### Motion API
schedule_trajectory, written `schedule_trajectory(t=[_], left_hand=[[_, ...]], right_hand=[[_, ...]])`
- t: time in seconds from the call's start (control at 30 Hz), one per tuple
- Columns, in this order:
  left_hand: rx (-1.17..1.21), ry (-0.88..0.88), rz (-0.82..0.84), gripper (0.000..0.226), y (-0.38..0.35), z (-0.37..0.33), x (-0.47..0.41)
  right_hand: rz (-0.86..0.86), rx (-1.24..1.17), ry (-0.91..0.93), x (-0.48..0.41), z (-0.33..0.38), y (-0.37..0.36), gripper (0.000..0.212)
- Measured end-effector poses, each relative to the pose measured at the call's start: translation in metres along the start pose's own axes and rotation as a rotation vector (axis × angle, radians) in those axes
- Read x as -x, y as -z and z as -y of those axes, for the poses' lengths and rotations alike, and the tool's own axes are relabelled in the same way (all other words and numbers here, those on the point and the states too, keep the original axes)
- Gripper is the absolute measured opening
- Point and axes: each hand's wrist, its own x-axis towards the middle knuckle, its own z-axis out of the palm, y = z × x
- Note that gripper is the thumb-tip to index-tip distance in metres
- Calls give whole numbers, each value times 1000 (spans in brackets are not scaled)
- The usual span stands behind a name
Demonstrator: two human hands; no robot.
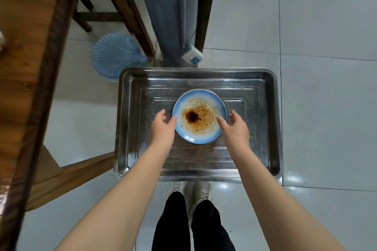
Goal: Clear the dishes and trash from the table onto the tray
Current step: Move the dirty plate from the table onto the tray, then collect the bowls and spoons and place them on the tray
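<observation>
Here, a steel tray (267,120) lies crosswise just beyond the person's pale shoes (201,189), with the grey tiled floor (326,26) around it; what bears the tray cannot be told. The plate (195,138), blue-rimmed and smeared with brown sauce that is darkest near its centre, sits upright and flat in the middle of the tray, well apart from all four walls. The right hand (234,130) meets the plate's right edge: its thumb lies over the rim onto the plate's face and its fingers curl down outside the rim, a narrow grip round the plate. The left hand (163,128) meets the left edge: its thumb tip touches the rim and its fingers curl just outside, with bare tray showing between them, so whether this grip holds the plate cannot be told. At far left runs the wooden worktop (24,57), seen from above its edge. Beyond the tray, a blue fan (116,55) lies on the floor at left, and a white socket block (192,57) with a red light hangs at the foot of a grey curtain (169,6).
</observation>
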Motion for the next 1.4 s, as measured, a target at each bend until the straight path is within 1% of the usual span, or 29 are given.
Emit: schedule_trajectory(t=[0.2, 0.33, 0.4, 0.53, 0.7, 0.8, 0.93, 1.1, 1.23, 1.37, 1.4], left_hand=[[105, -97, 66, 50, 46, -35, 39], [200, -156, 71, 48, 84, -61, 79], [203, -209, 67, 46, 106, -77, 103], [199, -324, 60, 44, 143, -99, 154], [287, -416, 3, 44, 185, -111, 219], [377, -461, -64, 43, 204, -108, 259], [489, -472, -123, 43, 220, -93, 309], [620, -470, -170, 52, 245, -66, 374], [703, -471, -229, 53, 275, -46, 413], [698, -488, -333, 51, 306, -25, 442], [698, -484, -358, 50, 314, -19, 447]], right_hand=[[115, -110, 37, 45, 52, 17, 53], [196, -115, 86, 87, 94, 22, 54], [220, -144, 109, 113, 118, 26, 57], [305, -203, 223, 167, 157, 36, 58], [434, -153, 342, 231, 184, 47, 61], [500, -121, 418, 269, 192, 59, 63], [557, -123, 506, 315, 192, 77, 66], [623, -52, 582, 370, 185, 97, 68], [697, -9, 634, 414, 187, 96, 65], [788, 24, 693, 459, 190, 82, 62], [806, 29, 696, 468, 190, 76, 64]])
